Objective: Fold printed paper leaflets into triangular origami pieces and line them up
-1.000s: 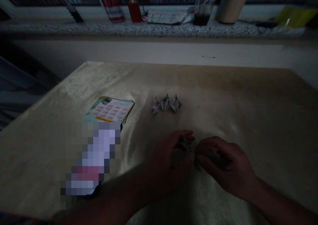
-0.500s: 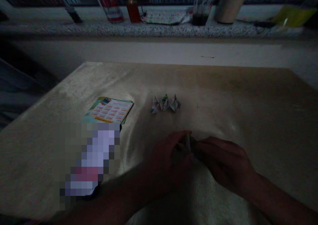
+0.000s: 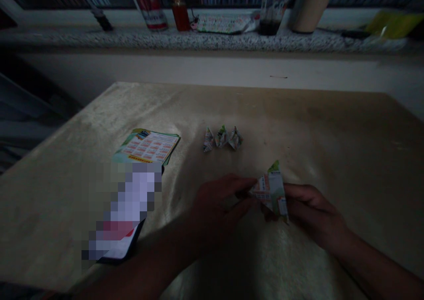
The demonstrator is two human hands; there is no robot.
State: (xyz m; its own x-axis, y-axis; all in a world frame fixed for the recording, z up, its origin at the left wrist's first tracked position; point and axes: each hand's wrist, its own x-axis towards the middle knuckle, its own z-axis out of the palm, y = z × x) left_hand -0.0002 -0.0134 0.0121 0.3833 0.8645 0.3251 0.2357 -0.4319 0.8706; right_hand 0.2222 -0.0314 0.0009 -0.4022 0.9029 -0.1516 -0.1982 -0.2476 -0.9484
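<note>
Between my hands, above the table [image 3: 318, 136], is a folded paper piece [image 3: 272, 192], roughly triangular, with red print, a pale band and a green tip. My left hand [image 3: 221, 203] pinches its pointed left corner between thumb and fingers. My right hand [image 3: 309, 207] grips its right edge, some fingers hidden behind the paper. Farther off stand three small folded paper shapes in a row: a left one [image 3: 208, 140], a middle one with green on it [image 3: 221, 136] and a right one [image 3: 235, 139].
To the left lies a stack of printed sheets [image 3: 150, 145]. Nearer me is a phone [image 3: 127, 220], its screen mostly pixelated. On the granite sill [image 3: 218, 42] behind stand a red can [image 3: 150, 9], an orange bottle [image 3: 180, 15] and a glass with dark liquid [image 3: 270, 24].
The folded paper, seen nearly edge-on and mostly covered before, now shows its broad printed face. My right hand has shifted slightly right and the left fingers have moved onto the corner.
</note>
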